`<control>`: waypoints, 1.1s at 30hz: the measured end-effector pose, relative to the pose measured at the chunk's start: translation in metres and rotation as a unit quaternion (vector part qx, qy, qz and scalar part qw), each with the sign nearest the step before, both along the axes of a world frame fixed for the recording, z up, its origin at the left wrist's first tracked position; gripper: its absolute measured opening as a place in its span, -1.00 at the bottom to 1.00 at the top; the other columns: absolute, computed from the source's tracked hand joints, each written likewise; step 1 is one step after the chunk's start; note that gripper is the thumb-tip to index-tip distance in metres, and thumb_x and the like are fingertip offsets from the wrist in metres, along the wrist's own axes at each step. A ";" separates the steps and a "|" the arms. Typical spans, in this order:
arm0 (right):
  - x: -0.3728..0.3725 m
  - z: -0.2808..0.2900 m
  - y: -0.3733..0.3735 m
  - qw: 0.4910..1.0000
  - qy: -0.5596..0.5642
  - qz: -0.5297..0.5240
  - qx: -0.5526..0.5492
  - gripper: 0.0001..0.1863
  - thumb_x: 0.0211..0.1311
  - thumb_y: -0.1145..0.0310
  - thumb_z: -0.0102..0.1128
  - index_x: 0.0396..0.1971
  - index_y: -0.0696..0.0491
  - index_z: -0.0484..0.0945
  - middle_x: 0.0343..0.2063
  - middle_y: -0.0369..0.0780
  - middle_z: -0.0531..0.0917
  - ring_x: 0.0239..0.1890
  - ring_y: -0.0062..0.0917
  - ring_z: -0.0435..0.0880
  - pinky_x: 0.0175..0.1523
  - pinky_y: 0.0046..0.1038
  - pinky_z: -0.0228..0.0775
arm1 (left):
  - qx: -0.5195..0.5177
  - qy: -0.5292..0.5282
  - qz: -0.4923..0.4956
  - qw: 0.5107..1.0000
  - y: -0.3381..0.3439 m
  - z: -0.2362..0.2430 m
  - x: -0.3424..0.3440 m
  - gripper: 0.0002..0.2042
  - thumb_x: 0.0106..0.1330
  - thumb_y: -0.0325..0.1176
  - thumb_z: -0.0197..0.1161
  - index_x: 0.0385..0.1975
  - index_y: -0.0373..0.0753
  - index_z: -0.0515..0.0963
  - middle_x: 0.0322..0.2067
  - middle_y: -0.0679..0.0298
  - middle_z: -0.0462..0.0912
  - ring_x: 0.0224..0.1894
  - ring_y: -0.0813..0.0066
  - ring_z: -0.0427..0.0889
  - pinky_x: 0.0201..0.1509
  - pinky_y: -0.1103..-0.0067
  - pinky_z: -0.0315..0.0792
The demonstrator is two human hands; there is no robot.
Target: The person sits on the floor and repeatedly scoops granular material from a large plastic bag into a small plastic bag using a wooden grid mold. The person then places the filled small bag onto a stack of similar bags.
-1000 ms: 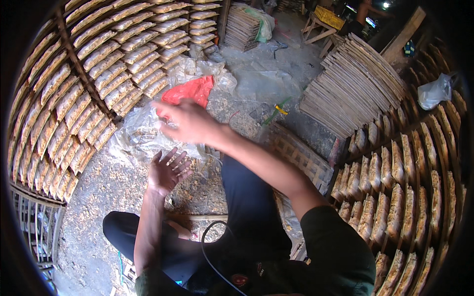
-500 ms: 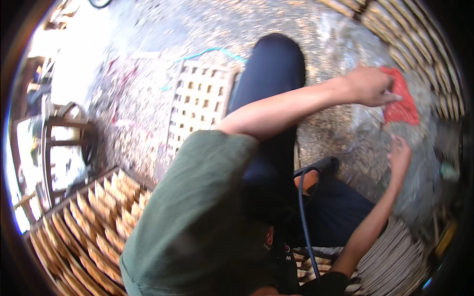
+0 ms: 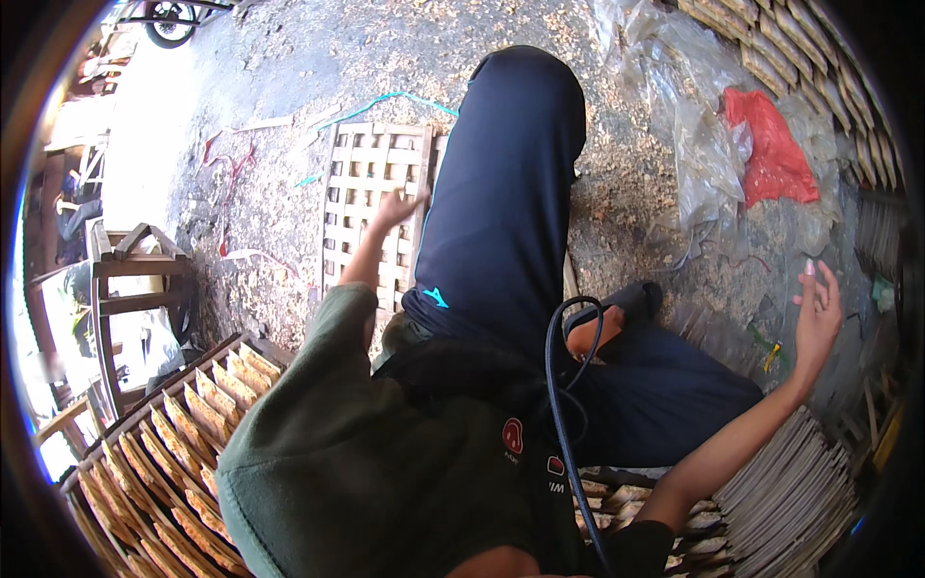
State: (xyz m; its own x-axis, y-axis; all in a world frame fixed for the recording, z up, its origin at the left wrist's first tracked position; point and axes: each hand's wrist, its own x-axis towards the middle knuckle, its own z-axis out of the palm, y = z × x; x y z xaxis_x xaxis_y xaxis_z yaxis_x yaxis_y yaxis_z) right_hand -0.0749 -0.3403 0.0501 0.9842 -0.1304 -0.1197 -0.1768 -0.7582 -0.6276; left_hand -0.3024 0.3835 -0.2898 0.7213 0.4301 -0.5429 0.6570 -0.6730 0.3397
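My left hand [image 3: 398, 208] is raised above a slatted wooden crate [image 3: 358, 173] on the ground, beside my dark-trousered knee. Its fingers are apart and hold nothing. Out to the right, my right hand [image 3: 817, 306] is held with the fingers spread and nothing in them. Just beyond it lies a red plastic bag [image 3: 774, 152], flat on crumpled clear plastic sheeting [image 3: 701, 159]. A dark cord [image 3: 557, 385] hangs in a loop in front of my shirt.
Flat brown pieces stand in rows in a wooden rack [image 3: 258, 339] at lower left. Tight stacks of thin grey pieces [image 3: 785, 482] lie at lower right, and stacked pale pieces [image 3: 805, 43] at far right. A wooden stool [image 3: 143, 270] stands left. Chips and a teal strap [image 3: 409, 95] litter the ground.
My left hand has let go of the red plastic bag and swung across to the left, over the crate. The bag now lies on the sheeting. My right hand has shifted slightly to the right.
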 end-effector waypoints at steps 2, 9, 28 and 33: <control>-0.009 -0.001 0.009 1.000 0.020 -0.010 -0.004 -0.55 0.48 0.24 0.17 0.24 0.13 0.45 -0.18 -0.18 0.71 -0.24 -0.62 0.62 -0.13 -0.56 0.47 | -0.006 0.031 0.016 0.999 -0.022 -0.034 -0.042 -0.08 0.22 0.30 0.25 0.37 -0.35 0.23 0.08 -0.27 0.57 0.21 -0.09 0.54 0.28 0.15 0.40; -0.025 0.000 0.020 0.994 0.030 0.042 -0.095 -0.44 0.35 0.07 0.30 0.17 0.15 0.51 -0.25 -0.11 0.75 -0.33 -0.56 0.67 -0.17 -0.46 0.48 | 0.105 0.068 0.024 0.992 -0.044 -0.038 -0.057 -0.24 0.30 0.21 0.18 0.33 -0.25 0.26 0.10 -0.29 0.51 0.16 -0.14 0.53 0.22 0.08 0.41; -0.029 0.027 0.029 0.994 -0.037 0.051 -0.089 -0.41 0.27 -0.07 0.29 0.11 0.09 0.57 -0.14 -0.17 0.77 -0.08 -0.29 0.74 0.02 -0.31 0.51 | 0.507 -0.153 -0.041 0.847 0.135 0.122 0.004 -0.73 0.56 -0.24 -0.05 0.04 -0.30 0.38 -0.22 0.02 0.49 -0.22 0.30 0.54 -0.19 0.42 0.59; -0.023 0.017 0.035 0.988 -0.055 0.076 -0.122 -0.43 0.29 -0.04 0.31 0.14 0.03 0.58 -0.18 -0.18 0.78 -0.14 -0.37 0.78 0.02 -0.30 0.54 | 0.405 -0.279 -0.072 0.868 0.187 0.190 0.121 -0.70 0.58 -0.26 -0.09 0.15 -0.28 0.37 -0.07 0.00 0.50 -0.09 0.21 0.56 -0.07 0.39 0.59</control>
State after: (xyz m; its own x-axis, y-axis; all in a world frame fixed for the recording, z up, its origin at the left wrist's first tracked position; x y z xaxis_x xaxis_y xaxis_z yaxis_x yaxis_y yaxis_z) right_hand -0.0983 -0.3054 0.0675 0.9999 0.0088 0.0067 0.0108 -0.9018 -0.4320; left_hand -0.1814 0.5709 -0.0998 0.8522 0.3921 0.3464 0.4326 -0.9004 -0.0451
